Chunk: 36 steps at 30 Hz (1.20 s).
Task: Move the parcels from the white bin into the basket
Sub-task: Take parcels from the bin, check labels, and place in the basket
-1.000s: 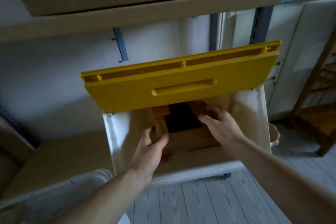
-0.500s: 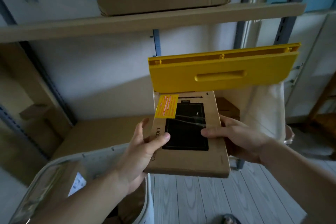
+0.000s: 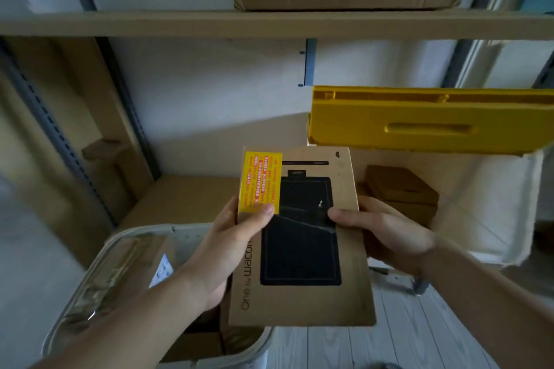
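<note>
Carrying one parcel [image 3: 299,237] across, mid-transfer: that's the step in hand, judged from the head view (only view given). Both hands are clamped on it. Left hand [image 3: 221,252] grips the left long edge, thumb pressed on the yellow sticker [image 3: 260,181], fingers hidden under the box. Right hand [image 3: 386,237] grips the right long edge, thumb on the front, rest behind.

Parcel is in the air, between the white bin [image 3: 494,213] w/ raised yellow lid [image 3: 431,120] at right & the basket [image 3: 99,284] at lower left; its lower left corner overlaps the basket's near rim in view, but it's touching neither.

Next move, my guess: swing it further left & lower it flat into the basket, onto or beside the packages already in there. One w/ a white label [image 3: 162,269] shows near the left wall. Then let go w/ both hands.

Looks: flat, thin brown card box, rigid, printed w/ a black tablet picture & "One by Wacom" lettering along the left side. Clear tape seems to cross the front. Prob light.

At least one more brown box [image 3: 401,189] sits in the bin, so the job isn't done.
</note>
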### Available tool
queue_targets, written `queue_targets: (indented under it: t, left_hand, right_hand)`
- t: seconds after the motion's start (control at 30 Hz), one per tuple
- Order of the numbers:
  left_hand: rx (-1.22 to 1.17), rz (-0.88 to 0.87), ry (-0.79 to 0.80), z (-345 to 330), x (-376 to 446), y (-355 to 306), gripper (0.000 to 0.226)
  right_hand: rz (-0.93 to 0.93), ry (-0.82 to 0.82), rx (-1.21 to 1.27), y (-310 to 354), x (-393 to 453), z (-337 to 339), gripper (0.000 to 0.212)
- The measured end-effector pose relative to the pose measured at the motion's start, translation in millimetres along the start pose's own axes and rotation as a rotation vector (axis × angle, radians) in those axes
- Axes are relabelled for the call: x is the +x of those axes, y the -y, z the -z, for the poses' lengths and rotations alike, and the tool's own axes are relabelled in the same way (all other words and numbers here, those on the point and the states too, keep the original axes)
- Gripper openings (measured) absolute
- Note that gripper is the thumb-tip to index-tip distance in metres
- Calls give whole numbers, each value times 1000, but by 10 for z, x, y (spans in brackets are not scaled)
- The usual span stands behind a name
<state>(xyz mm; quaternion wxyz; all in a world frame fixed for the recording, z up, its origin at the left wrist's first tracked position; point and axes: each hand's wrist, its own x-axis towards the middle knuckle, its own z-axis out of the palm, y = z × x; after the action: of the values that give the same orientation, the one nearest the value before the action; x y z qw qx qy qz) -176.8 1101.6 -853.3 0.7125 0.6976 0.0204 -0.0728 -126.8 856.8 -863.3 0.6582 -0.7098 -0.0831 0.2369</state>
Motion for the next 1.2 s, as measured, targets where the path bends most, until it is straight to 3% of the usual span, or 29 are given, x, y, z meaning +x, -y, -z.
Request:
queue_targets:
  t: [0.23, 0.37, 0.5, 0.67, 0.9, 1.0, 1.07, 1.2]
  left_hand:
    - [-78, -52, -221, 320, 136, -43, 33]
    - [-39, -58, -297, 511, 197, -111, 12]
    - [-7, -81, -282, 758, 272, -126, 16]
    - [31, -165, -236, 1000, 375, -73, 29]
    - [6, -208, -232, 1157, 548, -27, 25]
    - [-7, -213, -278, 1214, 586, 9, 30]
    - [43, -246, -336, 1225, 603, 16, 30]
    - [117, -344, -449, 1214, 618, 29, 52]
  right_hand:
    - [114, -63, 89, 201, 464, -440, 54]
    - [136, -77, 162, 255, 696, -669, 27]
    - [162, -79, 185, 290, 884, -851, 46]
    - [186, -82, 192, 253, 1104, -971, 52]
    - [191, -83, 192, 295, 1339, -1045, 46]
    - [180, -97, 224, 306, 1402, -1097, 37]
    - [173, -117, 249, 325, 1427, -1127, 41]
    - [147, -163, 250, 337, 1482, -1170, 48]
